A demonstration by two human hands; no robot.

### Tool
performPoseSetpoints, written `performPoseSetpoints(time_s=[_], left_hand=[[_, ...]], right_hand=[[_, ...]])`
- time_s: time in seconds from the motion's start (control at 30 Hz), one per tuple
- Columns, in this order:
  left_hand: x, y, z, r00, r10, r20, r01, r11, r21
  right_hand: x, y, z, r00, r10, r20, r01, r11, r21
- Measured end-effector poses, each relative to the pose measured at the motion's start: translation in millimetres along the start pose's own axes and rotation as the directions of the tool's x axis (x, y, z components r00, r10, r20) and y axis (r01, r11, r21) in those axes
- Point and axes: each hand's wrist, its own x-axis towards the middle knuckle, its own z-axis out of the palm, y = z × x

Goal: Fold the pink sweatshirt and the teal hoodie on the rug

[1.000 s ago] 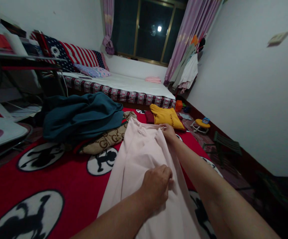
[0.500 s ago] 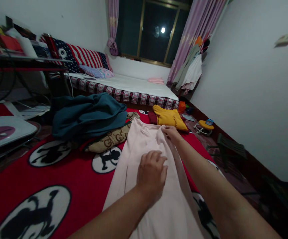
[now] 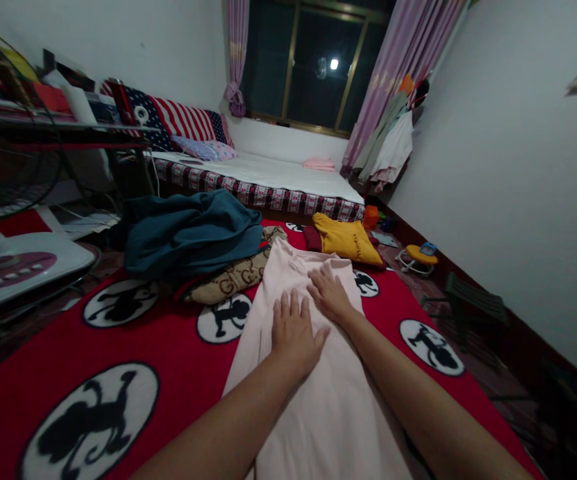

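A pale pink garment [image 3: 318, 407] lies stretched out lengthwise in front of me, its neckline or top edge at the far end. On its middle rests my left hand [image 3: 296, 337], flat with the fingers spread. My right hand [image 3: 329, 293] lies a little farther up, near the top right edge, fingers stretched over the cloth and gripping nothing. Beneath the garment is a red blanket [image 3: 178, 380] with black figures in white circles. Whether the garment is a top or a dress cannot be made out.
A heaped teal garment [image 3: 193, 230] and a tan patterned cloth [image 3: 238, 275] lie at the left. Beyond the pink garment is a folded yellow garment [image 3: 348, 239]. A bed [image 3: 273, 167] stands by the window, a fan [image 3: 13, 267] at left, a folding stool [image 3: 476, 297] at right.
My right hand has let go of the garment's top right edge and moved inward and down onto the cloth. My left hand has flattened and spread its fingers. The view has shifted slightly.
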Motion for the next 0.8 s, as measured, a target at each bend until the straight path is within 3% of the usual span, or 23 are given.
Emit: performPoseSetpoints(time_s=[0.1, 0.2, 0.33, 0.43, 0.6, 0.8], left_hand=[[4, -7, 1, 1.000, 0.003, -0.008, -0.003, 1.000, -0.005], [10, -19, -2, 0.998, -0.034, -0.048, 0.033, 0.999, -0.019], [17, -33, -10, 0.980, -0.136, -0.144, 0.135, 0.991, -0.018], [18, -37, -15, 0.974, -0.115, -0.196, 0.108, 0.993, -0.046], [19, -44, -16, 0.949, -0.163, -0.268, 0.125, 0.980, -0.154], [26, -54, -11, 0.924, -0.252, -0.287, 0.121, 0.907, -0.404]], right_hand=[[-11, -6, 4, 0.982, 0.070, 0.175, -0.047, 0.990, -0.131], [-10, -15, -2, 0.972, 0.118, 0.203, -0.085, 0.983, -0.163], [5, -30, -17, 0.983, 0.122, 0.137, -0.105, 0.986, -0.127], [22, -37, -19, 0.989, 0.134, 0.063, -0.130, 0.990, -0.060], [45, -42, 2, 0.995, 0.085, -0.056, -0.079, 0.992, 0.099], [55, -51, 28, 0.987, 0.074, -0.143, -0.040, 0.974, 0.225]])
